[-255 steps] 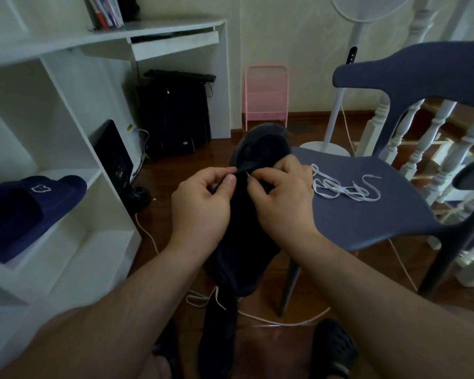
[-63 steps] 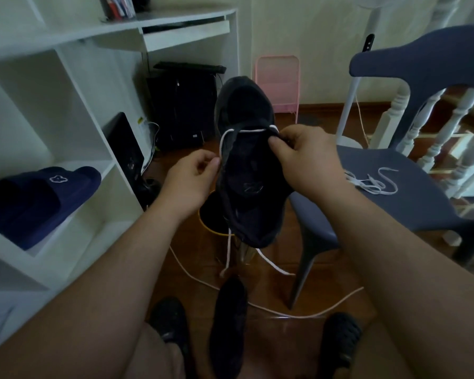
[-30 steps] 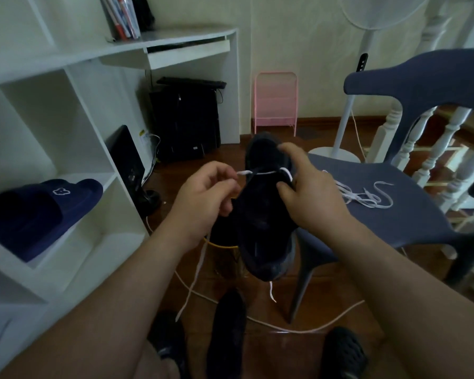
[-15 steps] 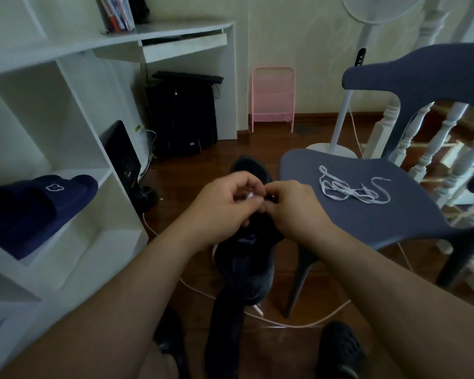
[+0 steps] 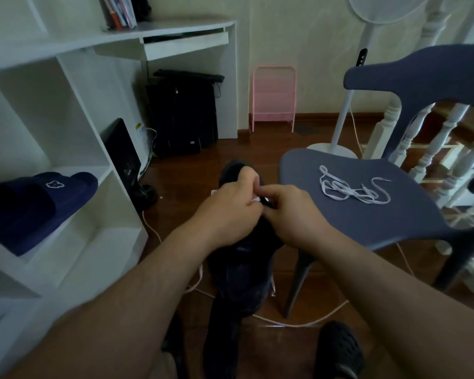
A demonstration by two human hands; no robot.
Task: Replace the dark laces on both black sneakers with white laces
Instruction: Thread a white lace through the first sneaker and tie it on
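The left hand (image 5: 227,212) and right hand (image 5: 293,214) pinch a flat white lace (image 5: 256,199) over the black fabric sneaker (image 5: 244,258) at frame centre. At 3 o'clock, a loose tangled white lace (image 5: 350,188) lies mid-seat on the grey-blue plastic chair (image 5: 367,220), clear of its edges. The sneaker's eyelets are hidden.

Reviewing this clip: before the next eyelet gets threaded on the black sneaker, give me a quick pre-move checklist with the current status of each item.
1. Black sneaker held in front of the person: ok.
2. Both hands on the white lace at the eyelets, left hand, right hand: ok.
3. Lace tip lined up with an eyelet: cannot tell, fingers hide it.
4. Lace ends hanging free below the sneaker: ok.
5. Spare white lace lying on the blue chair: ok.
6. Second sneaker relaced: cannot tell.
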